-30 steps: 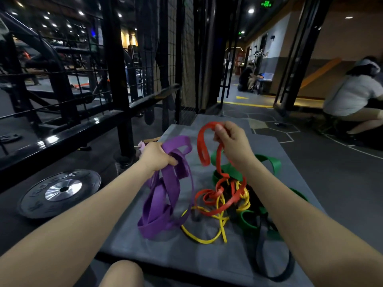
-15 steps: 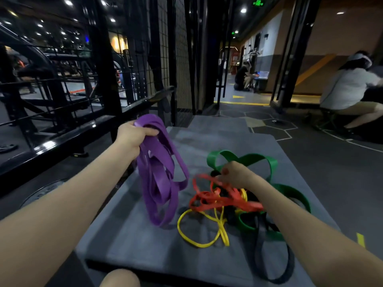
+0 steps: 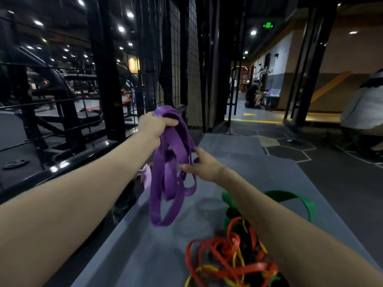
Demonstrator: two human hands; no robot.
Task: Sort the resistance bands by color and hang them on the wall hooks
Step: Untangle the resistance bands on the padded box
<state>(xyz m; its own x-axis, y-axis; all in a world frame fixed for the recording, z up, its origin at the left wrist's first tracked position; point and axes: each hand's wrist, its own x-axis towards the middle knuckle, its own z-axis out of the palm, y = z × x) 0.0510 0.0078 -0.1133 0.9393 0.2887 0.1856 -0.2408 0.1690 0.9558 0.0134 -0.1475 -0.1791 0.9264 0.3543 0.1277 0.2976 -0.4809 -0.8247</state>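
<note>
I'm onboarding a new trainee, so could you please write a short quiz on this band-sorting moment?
1. True or false: the left hand grips the bunch of wide purple rubber resistance bands.
2. Which band colours lie tangled on the grey mat?
3. The right hand is: A) lifting red bands, B) reaching to the purple loops, C) out of view.

Key: 1 true; 2 red, yellow, green; 3 B.

Purple bands [image 3: 170, 162] bunched in left hand [image 3: 154, 126], right hand [image 3: 202, 164] alongside
</note>
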